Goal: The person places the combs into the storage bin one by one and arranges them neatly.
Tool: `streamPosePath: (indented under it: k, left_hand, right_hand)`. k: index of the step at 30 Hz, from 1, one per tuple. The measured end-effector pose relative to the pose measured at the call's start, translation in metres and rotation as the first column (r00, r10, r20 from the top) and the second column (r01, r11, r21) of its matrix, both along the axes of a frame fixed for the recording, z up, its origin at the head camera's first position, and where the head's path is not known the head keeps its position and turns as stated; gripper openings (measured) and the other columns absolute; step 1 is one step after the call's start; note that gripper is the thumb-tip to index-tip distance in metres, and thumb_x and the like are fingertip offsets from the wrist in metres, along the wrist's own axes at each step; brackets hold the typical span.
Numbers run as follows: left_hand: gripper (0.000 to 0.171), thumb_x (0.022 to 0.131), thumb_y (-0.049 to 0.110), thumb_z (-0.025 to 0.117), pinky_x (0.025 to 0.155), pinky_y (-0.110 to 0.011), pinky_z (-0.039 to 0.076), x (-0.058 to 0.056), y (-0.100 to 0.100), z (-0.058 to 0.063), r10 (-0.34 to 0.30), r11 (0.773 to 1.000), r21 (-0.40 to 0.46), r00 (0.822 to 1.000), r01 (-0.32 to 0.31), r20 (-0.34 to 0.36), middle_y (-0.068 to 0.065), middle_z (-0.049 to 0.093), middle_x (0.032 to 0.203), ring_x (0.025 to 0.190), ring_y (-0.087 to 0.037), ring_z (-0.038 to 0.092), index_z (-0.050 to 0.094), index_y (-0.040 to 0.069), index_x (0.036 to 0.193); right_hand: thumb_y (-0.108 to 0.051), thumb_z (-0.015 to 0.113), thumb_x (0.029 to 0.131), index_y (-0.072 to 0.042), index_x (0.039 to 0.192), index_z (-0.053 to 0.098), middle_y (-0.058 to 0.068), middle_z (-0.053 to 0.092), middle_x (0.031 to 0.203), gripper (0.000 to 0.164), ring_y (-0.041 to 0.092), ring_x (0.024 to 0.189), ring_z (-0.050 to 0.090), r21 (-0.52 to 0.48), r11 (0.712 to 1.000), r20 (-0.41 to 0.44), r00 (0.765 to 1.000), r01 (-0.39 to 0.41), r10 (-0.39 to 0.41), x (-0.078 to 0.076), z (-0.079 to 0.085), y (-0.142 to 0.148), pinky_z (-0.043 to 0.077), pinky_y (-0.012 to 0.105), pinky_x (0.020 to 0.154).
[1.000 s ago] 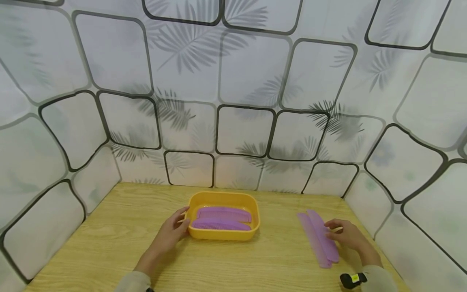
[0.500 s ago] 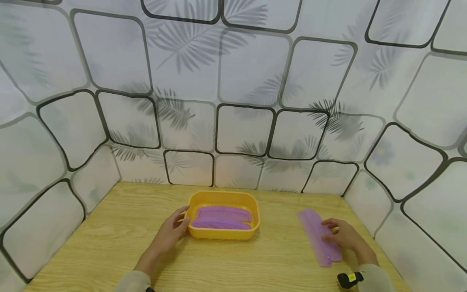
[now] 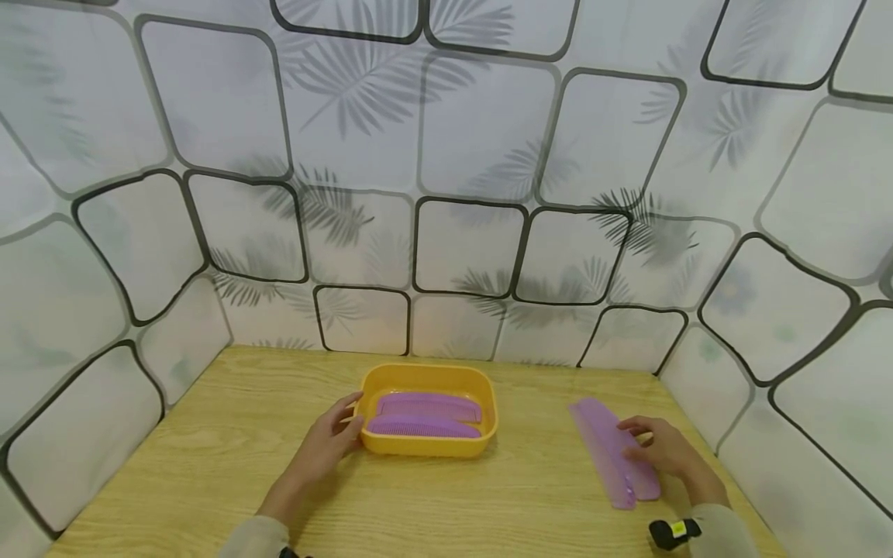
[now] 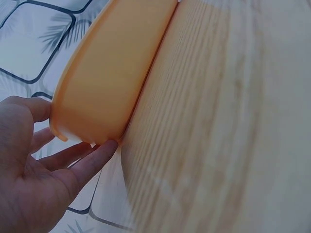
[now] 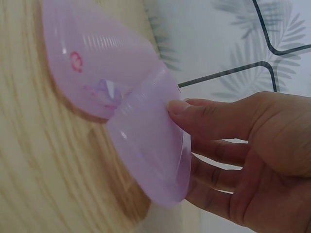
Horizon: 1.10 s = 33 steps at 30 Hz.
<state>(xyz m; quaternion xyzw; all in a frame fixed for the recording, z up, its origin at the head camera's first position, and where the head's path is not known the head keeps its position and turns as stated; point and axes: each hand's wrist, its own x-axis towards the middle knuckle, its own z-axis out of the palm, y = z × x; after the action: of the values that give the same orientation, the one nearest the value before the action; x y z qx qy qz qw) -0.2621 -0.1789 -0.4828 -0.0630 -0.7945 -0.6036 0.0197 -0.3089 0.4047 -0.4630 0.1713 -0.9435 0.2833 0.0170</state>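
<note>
My left hand [image 3: 329,440] touches the left end of a yellow plastic basket [image 3: 425,447], its loosely bent fingers resting against the outer wall. Inside the basket lie two purple combs, a rear comb [image 3: 429,404] and a front comb [image 3: 422,427]. At the right, my right hand [image 3: 663,448] pinches a purple comb [image 5: 150,136] between thumb and fingers. That comb is tilted and overlaps another purple comb [image 5: 92,58] lying on the table, which bears a small red printed mark. In the left wrist view, fingertips [image 4: 109,148] meet the basket's lower edge.
Everything rests on a wood-grain table [image 3: 432,511]. A patterned wall covering [image 3: 460,256] with dark rounded outlines and leaf prints stands behind and on both sides. A black band with a yellow label [image 3: 677,531] is on the right wrist.
The pinched comb's near end has swung to the right, away from the comb under it, showing more of that one. The left hand and the basket have stayed in place.
</note>
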Motion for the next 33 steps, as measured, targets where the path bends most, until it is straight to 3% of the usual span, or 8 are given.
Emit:
streamPosePath:
  k: [12,20,33]
  left_hand:
    - [0.054,0.109,0.019,0.053,0.097,-0.044,0.061,0.002,0.0,0.002,-0.006,1.0,0.003,1.0,0.006,0.002,-0.034,0.046,0.152,0.135,-0.046,0.056,0.038,0.004,0.158]
    - [0.053,0.109,0.017,0.053,0.096,-0.041,0.062,-0.001,0.001,0.0,0.003,1.0,0.006,1.0,-0.003,0.003,-0.033,0.047,0.152,0.134,-0.046,0.056,0.038,0.005,0.158]
    - [0.053,0.108,0.017,0.054,0.096,-0.042,0.062,0.001,-0.001,0.0,-0.007,1.0,0.02,1.0,0.007,0.005,-0.033,0.047,0.151,0.134,-0.046,0.057,0.039,0.004,0.158]
  right_hand:
    - [0.005,0.07,0.089,0.012,0.12,0.066,0.032,0.069,0.111,0.033,0.016,0.076,0.067,-0.068,0.998,0.072,0.997,0.02,-0.015,0.001,0.006,0.003,0.055,0.024,0.059]
    - [0.004,0.066,0.092,0.012,0.123,0.066,0.033,0.069,0.115,0.032,0.002,0.073,0.064,-0.102,0.994,0.094,0.995,0.023,-0.014,0.005,0.011,0.0,0.055,0.024,0.057]
    - [0.006,0.065,0.092,0.013,0.121,0.067,0.035,0.068,0.115,0.03,0.0,0.07,0.063,-0.121,0.993,0.079,0.997,-0.009,0.019,0.009,0.017,-0.007,0.055,0.024,0.055]
